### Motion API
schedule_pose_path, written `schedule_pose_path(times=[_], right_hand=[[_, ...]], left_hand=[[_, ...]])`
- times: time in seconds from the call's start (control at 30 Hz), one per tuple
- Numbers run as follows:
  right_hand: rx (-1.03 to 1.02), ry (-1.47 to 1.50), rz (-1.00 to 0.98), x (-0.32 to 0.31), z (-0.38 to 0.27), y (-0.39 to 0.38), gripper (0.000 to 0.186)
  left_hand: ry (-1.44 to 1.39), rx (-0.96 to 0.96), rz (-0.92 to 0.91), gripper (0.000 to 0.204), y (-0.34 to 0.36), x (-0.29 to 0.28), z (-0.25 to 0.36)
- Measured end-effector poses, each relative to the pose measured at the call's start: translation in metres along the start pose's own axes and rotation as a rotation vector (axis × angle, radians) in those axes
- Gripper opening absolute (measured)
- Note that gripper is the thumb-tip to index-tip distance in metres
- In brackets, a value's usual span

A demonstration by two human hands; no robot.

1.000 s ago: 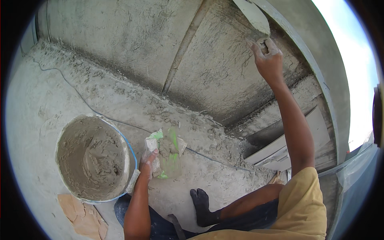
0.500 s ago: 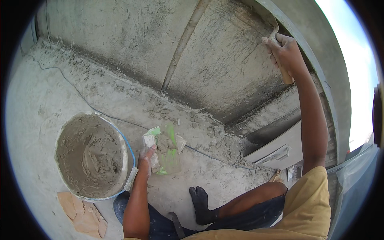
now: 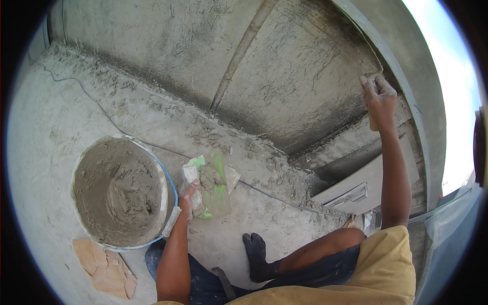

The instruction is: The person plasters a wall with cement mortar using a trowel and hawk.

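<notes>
My right hand (image 3: 380, 99) is closed around a trowel, whose pale wooden handle (image 3: 373, 123) sticks out below the fist. It is raised at the right edge of the rough plastered wall (image 3: 305, 76). The trowel's blade is mostly hidden behind the hand. Low over the floor, my left hand (image 3: 189, 197) grips the whitish side of a small, green-streaked mortar board (image 3: 219, 198). Some grey mortar (image 3: 210, 178) lies on that board. Just left of this hand stands a round bucket (image 3: 163, 203) partly filled with wet mortar (image 3: 134, 190).
A dark cable (image 3: 99, 114) runs across the floor behind the bucket. Mortar crumbs (image 3: 208, 136) lie along the wall's foot. A light panel with a handle (image 3: 351, 195) leans at the right. Torn brown paper (image 3: 109, 272) lies in front of the bucket, and plastic sheeting (image 3: 450, 229) hangs far right.
My right hand has moved down and slightly right along the wall's edge with the trowel. The left hand and the board stay nearly where they were.
</notes>
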State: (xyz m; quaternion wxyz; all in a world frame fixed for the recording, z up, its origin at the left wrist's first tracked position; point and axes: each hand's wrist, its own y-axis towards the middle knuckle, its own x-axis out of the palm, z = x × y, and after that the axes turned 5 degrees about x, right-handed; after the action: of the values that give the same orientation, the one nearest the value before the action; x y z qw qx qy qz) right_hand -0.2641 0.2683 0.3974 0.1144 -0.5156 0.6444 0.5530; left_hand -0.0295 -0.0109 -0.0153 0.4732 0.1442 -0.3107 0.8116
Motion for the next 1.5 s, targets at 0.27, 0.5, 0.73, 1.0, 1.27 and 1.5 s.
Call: schedule_pose_path(times=[0.27, 0.5, 0.73, 1.0, 1.27, 1.5], right_hand=[[-0.152, -0.078, -0.088, 0.038, -0.053, -0.030, 0.027], [-0.066, 0.043, -0.162, 0.085, -0.120, 0.047, 0.037], [-0.229, 0.021, 0.088, 0.079, -0.052, 0.059, 0.033], [0.083, 0.117, -0.004, 0.009, -0.007, -0.002, 0.030], [0.245, 0.166, 0.038, -0.040, 0.086, -0.116, 0.025], [0.319, 0.315, -1.020, 0.025, 0.032, -0.168, 0.022]], left_hand=[[-0.063, 0.013, -0.006, 0.056, -0.004, 0.006, 0.006], [-0.010, 0.012, -0.019, 0.060, 0.001, 0.000, -0.001], [0.030, 0.009, 0.047, 0.055, 0.003, 0.008, 0.002], [0.025, 0.016, 0.003, 0.051, 0.001, 0.003, -0.004], [-0.185, -0.096, -0.002, 0.048, 0.007, -0.006, -0.015], [-0.405, -0.233, -0.078, 0.045, -0.008, 0.026, 0.020]])
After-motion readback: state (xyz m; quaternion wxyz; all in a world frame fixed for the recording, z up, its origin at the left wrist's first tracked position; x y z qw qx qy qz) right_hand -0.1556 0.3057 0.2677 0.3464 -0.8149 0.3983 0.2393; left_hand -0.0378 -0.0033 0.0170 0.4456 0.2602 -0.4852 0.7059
